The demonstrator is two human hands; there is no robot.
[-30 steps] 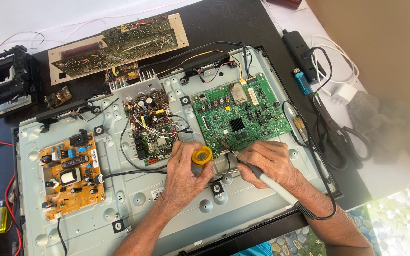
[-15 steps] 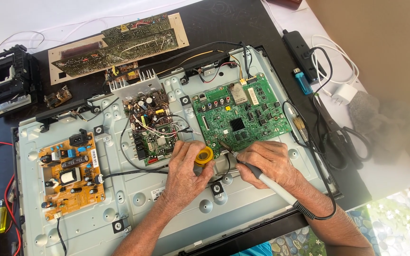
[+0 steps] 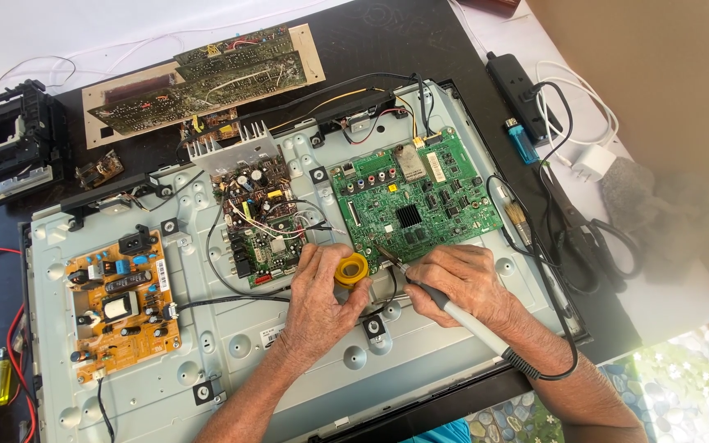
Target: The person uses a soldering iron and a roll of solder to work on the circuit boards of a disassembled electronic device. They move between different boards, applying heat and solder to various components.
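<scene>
**Soldering at the lower edge of the green board**

Nearest the bottom of the frame, two bare forearms are reaching up over the pale grey metal back panel of an opened flat screen [image 3: 231,344]. The left hand [image 3: 315,305] is lying just below centre, its fingers curled around a small round yellow tin [image 3: 352,269] and pinching it by the rim against the panel. The right hand [image 3: 463,283] is sitting just beside it, to the right, closed in a pen-like grip around a soldering iron with a light grey handle [image 3: 461,316]; the iron's dark tip is pointing up and left, ending close to the tin and to the lower edge of the green rectangular main circuit board [image 3: 420,205]. Whether the tip is touching anything cannot be told. A black cord is trailing from the handle toward the lower right.

Further up, left of centre, a dark power board crowded with wires [image 3: 260,217] is standing, and an orange circuit board [image 3: 121,303] is sitting at the left of the panel. Beyond the panel, in the upper left, a bare brown-green board [image 3: 198,78] is lying on the black table, with a black power strip [image 3: 523,86] at the upper right.
</scene>
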